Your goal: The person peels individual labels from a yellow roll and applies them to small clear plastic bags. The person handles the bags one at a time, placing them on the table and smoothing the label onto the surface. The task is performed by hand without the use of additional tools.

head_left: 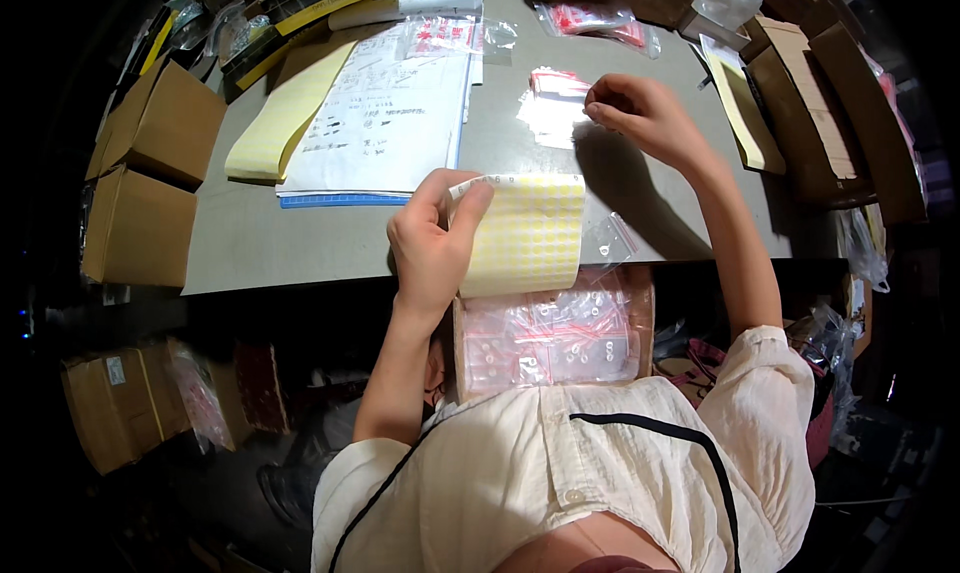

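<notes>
My left hand grips a sheet of small round yellow stickers by its upper left corner, thumb on top. The sheet hangs over the table's front edge. Under it a cardboard box holds many small clear zip bags with red lines and small white round pieces inside. My right hand is closed in a pinch at the right side of a loose pile of white slips. What its fingertips hold, if anything, is too small to make out. One clear zip bag lies at the table edge beside the sheet.
Handwritten papers lie on a blue-edged board at left, beside a yellow sticker strip. Red-and-white packets lie at the back of the grey table. Cardboard boxes flank the left side, an open carton the right.
</notes>
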Demonstrator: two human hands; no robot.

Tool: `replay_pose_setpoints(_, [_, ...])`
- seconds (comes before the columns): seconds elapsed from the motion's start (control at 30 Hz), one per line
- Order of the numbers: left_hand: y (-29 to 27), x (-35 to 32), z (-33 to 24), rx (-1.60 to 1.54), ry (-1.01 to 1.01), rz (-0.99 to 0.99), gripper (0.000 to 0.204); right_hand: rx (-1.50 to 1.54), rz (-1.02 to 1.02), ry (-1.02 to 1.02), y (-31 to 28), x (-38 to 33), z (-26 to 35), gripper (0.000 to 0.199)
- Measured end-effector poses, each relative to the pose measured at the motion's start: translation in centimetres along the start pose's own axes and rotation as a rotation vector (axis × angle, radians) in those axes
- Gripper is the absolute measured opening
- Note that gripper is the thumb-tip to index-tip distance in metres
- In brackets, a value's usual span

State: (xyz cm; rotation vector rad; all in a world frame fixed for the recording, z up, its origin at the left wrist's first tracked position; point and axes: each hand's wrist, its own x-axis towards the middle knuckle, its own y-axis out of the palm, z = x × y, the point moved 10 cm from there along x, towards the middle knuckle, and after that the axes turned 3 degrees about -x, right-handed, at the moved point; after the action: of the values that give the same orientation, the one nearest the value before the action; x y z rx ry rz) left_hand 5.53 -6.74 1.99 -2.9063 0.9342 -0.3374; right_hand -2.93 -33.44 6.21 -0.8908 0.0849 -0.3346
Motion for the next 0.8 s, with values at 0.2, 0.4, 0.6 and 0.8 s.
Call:
replay_pose_setpoints(0.2, [-0.1, 0.0, 0.2, -0.024, 0.03, -0.055, 0.017, -0.322, -0.017, 0.08, 0.0, 0.9, -3.1, 0.024])
replay_pose_setpoints(0.4, [0.0, -0.1, 0.2, -0.074, 0.023, -0.045, 0.016, -0.229, 0.435, 0.403, 1.0, -3.7, -0.7, 0.042])
replay_pose_setpoints(0.6, [-0.2, 0.1, 0.5, -0.107, 0.022, -0.047, 0.016, 0.231, 0.057, -0.057, 0.4, -0.8, -0.2, 0.017])
replay_pose_setpoints(0.8, [-0.4, -0.2, 0.1, -0.046, 0.032, -0.036, 0.017, -0.423, -0.115, -0.126, 0.4, -1.0, 0.7, 0.017])
